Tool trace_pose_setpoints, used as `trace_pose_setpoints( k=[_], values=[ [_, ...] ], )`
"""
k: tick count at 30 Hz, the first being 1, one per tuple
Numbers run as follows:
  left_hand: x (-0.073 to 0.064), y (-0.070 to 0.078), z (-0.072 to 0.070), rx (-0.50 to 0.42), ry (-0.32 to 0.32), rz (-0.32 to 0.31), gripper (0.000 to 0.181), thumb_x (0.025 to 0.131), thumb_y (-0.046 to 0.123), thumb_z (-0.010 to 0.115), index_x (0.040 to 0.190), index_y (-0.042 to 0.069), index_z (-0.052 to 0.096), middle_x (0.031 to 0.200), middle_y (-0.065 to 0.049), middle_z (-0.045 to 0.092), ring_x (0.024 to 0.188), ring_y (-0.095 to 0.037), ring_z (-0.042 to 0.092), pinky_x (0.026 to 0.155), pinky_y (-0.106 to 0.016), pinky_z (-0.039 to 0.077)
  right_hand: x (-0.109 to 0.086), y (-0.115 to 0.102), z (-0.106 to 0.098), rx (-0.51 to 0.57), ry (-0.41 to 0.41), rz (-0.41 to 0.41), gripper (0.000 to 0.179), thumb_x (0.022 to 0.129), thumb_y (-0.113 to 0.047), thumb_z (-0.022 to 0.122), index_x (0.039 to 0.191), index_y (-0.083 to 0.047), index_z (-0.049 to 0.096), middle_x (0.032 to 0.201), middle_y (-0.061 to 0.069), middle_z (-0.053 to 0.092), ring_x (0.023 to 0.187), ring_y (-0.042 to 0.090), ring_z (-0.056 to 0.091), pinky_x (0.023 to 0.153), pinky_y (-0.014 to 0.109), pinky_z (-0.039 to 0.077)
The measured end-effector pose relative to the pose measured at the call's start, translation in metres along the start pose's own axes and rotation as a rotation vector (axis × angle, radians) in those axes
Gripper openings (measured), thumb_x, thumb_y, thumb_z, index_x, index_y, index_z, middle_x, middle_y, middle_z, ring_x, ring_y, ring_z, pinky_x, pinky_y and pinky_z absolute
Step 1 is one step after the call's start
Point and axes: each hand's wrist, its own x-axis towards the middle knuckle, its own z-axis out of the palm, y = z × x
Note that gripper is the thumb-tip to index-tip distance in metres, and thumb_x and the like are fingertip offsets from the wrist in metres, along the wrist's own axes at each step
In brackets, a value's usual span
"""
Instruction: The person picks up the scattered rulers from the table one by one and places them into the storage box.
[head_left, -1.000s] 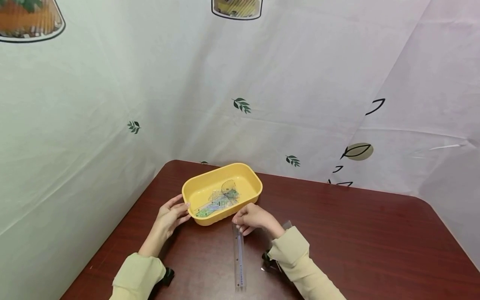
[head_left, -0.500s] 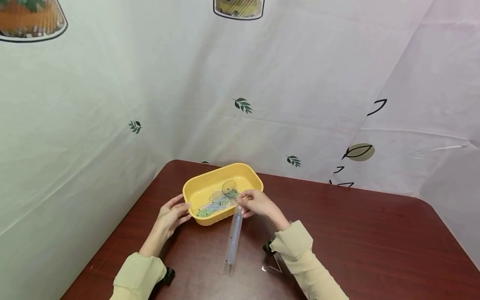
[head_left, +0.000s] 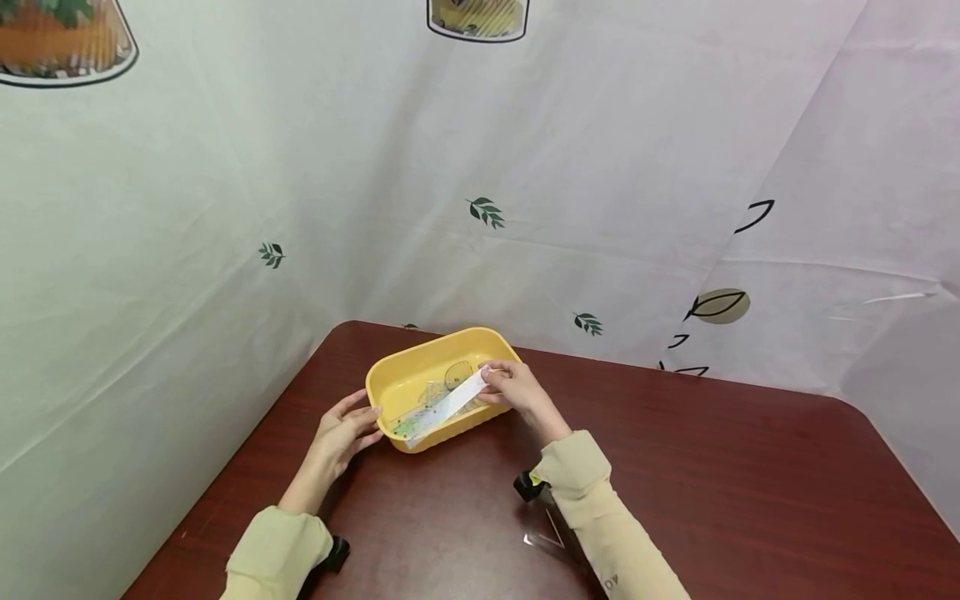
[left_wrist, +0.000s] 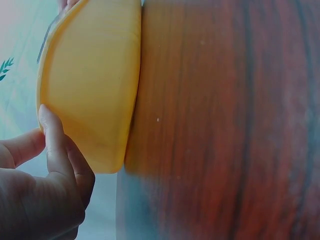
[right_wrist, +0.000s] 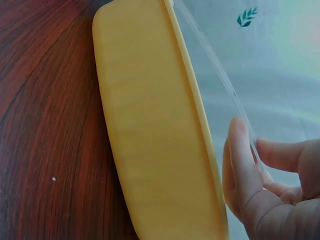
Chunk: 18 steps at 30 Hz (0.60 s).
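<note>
A yellow plastic basin (head_left: 420,354) stands at the table's far left part. My left hand (head_left: 337,437) grips its left end, thumb and fingers at the rim (left_wrist: 40,95). With thumb and fingertips my right hand (head_left: 517,390) pinches one end of a clear ruler (head_left: 450,404). The ruler slants over the basin, its far end at the front left rim; in the right wrist view the ruler (right_wrist: 220,67) runs along above the rim. Inside the basin lie a clear protractor (head_left: 457,374) and green-tinted clear pieces (head_left: 411,426), partly covered by the ruler.
A clear plastic piece with straight edges (head_left: 543,541) lies on the dark red-brown table (head_left: 720,483), partly hidden by the right sleeve (head_left: 600,500). Pale fabric walls (head_left: 585,208) with leaf prints rise behind and left of the table.
My right hand has lifted the ruler off the table, brought it up and away from me, and swung it over the basin. The left hand stays at the basin's left end.
</note>
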Motion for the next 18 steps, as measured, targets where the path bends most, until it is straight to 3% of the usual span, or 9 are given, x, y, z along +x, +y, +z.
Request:
trace_pose_setpoints(
  k=[8,12,18],
  values=[
    [-0.001,0.0,0.001,-0.01,0.001,-0.007,0.069,0.095,0.009,0.06,0.152,0.006,0.021,0.092,0.005,0.06,0.074,-0.004,0.062,0.066,-0.018,0.056,0.007,0.003,0.009,0.053,0.048,-0.007,0.035,0.099,-0.002,0.05,0.132,0.01,0.049,0.102,0.015,0.06,0.066,0.008,0.062,0.08,0.033,0.059],
    [-0.001,-0.001,0.002,-0.005,0.002,-0.008,0.069,0.094,0.007,0.06,0.152,0.006,0.021,0.094,0.004,0.06,0.075,-0.004,0.062,0.066,-0.018,0.056,0.007,0.004,0.015,-0.003,0.05,-0.003,0.035,0.099,-0.005,0.051,0.131,0.008,0.05,0.111,0.023,0.063,0.074,0.012,0.066,0.085,0.035,0.058],
    [0.0,0.0,0.001,-0.003,0.007,-0.01,0.067,0.095,0.007,0.058,0.152,0.006,0.021,0.096,0.004,0.06,0.074,-0.004,0.062,0.066,-0.018,0.056,0.005,0.006,0.02,-0.126,0.053,-0.052,0.033,0.097,-0.004,0.054,0.127,0.008,0.054,0.109,0.027,0.064,0.093,0.032,0.069,0.081,0.033,0.059]
  ],
)
